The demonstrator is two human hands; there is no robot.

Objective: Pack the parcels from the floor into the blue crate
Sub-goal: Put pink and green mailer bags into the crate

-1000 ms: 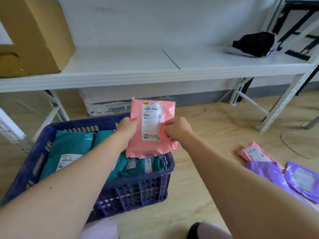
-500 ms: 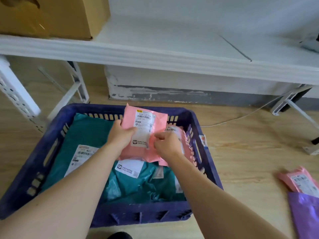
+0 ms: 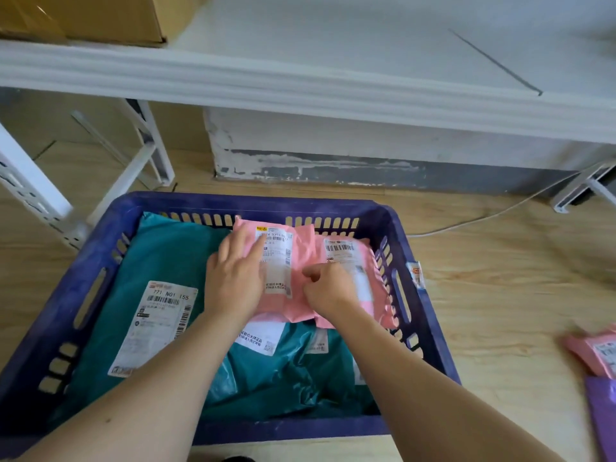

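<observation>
Two side by side in the blue crate [image 3: 266,204], atop teal parcels [image 3: 160,261]: left pink parcel [image 3: 276,268] and right pink parcel [image 3: 363,258]. Presses the left one flat with the left hand [image 3: 233,281], fingers straight; pinches its right edge with the right hand [image 3: 328,288], fingers curled. On the floor [image 3: 500,295] at right, a third pink parcel [image 3: 593,355] and a purple parcel [image 3: 603,418].

We read this as a parcel storeroom, small warehouse type. Grip point: left hand [image 3: 233,278] flat on, right hand [image 3: 328,288] pinching, a pink parcel [image 3: 301,251] in the blue crate [image 3: 300,203]. Under and left of the grip: teal mailer bags [image 3: 160,258] with barcode shipping labels [image 3: 160,315]. Above it: white steel rack shelf [image 3: 300,85] on slotted uprights [image 3: 23,185], cardboard box [image 3: 100,15] at its far left. Right of the grip: more labelled bags [image 3: 596,355], pink and purple, on bare wood-look floor [image 3: 500,295]. Scuffed wall base [image 3: 333,168] behind.
</observation>
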